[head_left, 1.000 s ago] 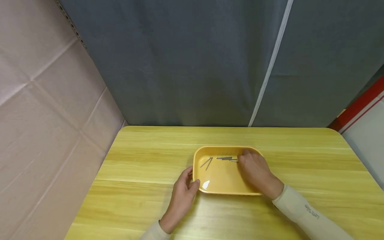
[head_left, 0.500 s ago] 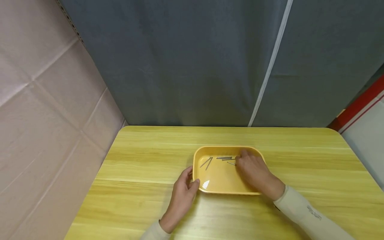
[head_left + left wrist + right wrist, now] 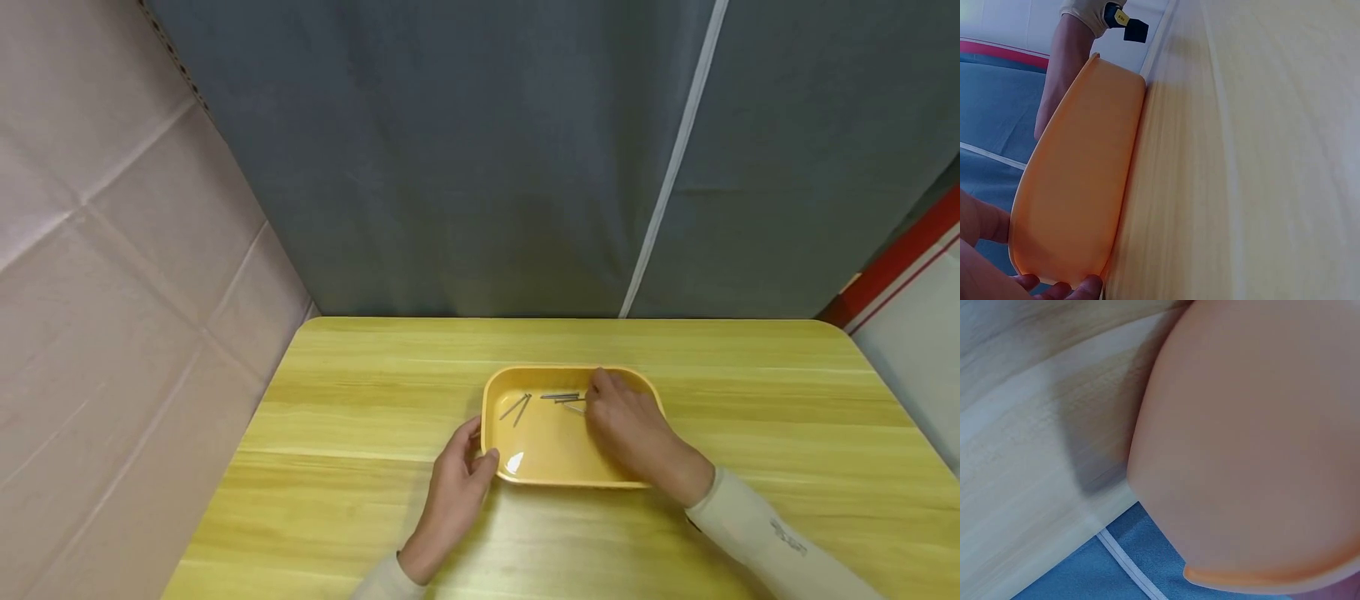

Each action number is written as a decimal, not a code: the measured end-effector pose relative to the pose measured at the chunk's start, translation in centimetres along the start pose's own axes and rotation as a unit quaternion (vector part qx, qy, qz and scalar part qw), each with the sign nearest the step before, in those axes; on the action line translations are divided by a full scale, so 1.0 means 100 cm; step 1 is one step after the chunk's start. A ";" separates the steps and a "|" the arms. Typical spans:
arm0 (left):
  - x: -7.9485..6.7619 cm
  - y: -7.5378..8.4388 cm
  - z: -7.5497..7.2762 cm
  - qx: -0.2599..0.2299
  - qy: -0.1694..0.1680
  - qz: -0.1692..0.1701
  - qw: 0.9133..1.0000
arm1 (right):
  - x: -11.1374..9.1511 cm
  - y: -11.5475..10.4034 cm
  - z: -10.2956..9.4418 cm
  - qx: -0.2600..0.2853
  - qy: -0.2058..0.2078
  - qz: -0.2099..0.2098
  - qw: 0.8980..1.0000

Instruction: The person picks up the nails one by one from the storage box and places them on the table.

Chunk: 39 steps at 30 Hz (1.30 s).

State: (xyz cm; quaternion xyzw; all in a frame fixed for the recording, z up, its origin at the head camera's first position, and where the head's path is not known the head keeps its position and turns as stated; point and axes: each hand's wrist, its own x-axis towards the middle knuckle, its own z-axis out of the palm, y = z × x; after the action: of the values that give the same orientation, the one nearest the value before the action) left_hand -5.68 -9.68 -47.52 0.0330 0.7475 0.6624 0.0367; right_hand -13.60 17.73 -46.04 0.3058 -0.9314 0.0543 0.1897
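Far left, a pale wall covering [image 3: 112, 292] with fold creases; next to it, a blue-grey curtain [image 3: 465, 167] behind the wood-grain table [image 3: 337, 458]; left hand [image 3: 453, 492] at the left end of a yellow tray [image 3: 555, 454], thumb on the rim near the front corner, fingers round the outer wall, gripping the tray between them; tray stands level on the table; inside it, toward the left end, two nails [image 3: 513, 407] form a narrow V, close together at the far end; mid-tray, near the far wall, more nails [image 3: 560, 396] lie roughly along that wall; just nearer, a slanted nail [image 3: 574, 409], right end hidden; right hand [image 3: 633, 429] reaches into the right part of the tray; fingertips hidden, cannot tell whether they pinch a nail; pale sleeve [image 3: 757, 517] beyond; far right, a white panel [image 3: 918, 333] with a red band.
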 end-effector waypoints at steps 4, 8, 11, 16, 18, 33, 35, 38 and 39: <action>0.000 0.000 0.000 -0.002 0.001 -0.002 1.000 | -0.001 0.000 0.001 0.003 0.003 -0.011 1.000; 0.001 -0.001 0.001 -0.001 -0.001 -0.002 1.000 | -0.002 0.001 0.002 -0.005 0.011 -0.026 1.000; 0.001 -0.001 0.001 -0.002 -0.004 0.001 1.000 | -0.002 0.001 0.003 -0.013 0.021 -0.037 0.999; 0.001 -0.001 0.001 -0.004 -0.006 0.002 1.000 | -0.001 0.001 0.000 -0.008 0.020 -0.043 0.999; 0.001 -0.001 0.001 -0.003 -0.004 0.001 1.000 | 0.000 0.000 -0.001 -0.005 0.017 -0.044 0.999; 0.002 -0.002 0.001 -0.004 0.002 0.000 1.000 | 0.004 -0.001 -0.007 -0.018 0.031 -0.060 0.998; 0.002 -0.002 0.001 -0.004 0.002 -0.002 1.000 | 0.004 -0.001 -0.008 -0.023 0.026 -0.059 0.998; 0.003 -0.003 0.000 -0.004 0.003 -0.004 1.000 | 0.005 -0.002 -0.010 -0.028 0.017 -0.057 0.998; 0.003 -0.003 0.000 -0.004 0.004 -0.005 1.000 | 0.005 -0.002 -0.011 -0.029 0.014 -0.057 0.998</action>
State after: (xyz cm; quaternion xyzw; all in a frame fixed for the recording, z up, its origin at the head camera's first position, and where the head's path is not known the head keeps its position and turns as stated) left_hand -5.96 -9.64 -47.81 0.0267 0.7449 0.6656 0.0371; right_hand -13.51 17.50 -44.83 0.3521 -0.9108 0.0211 0.2144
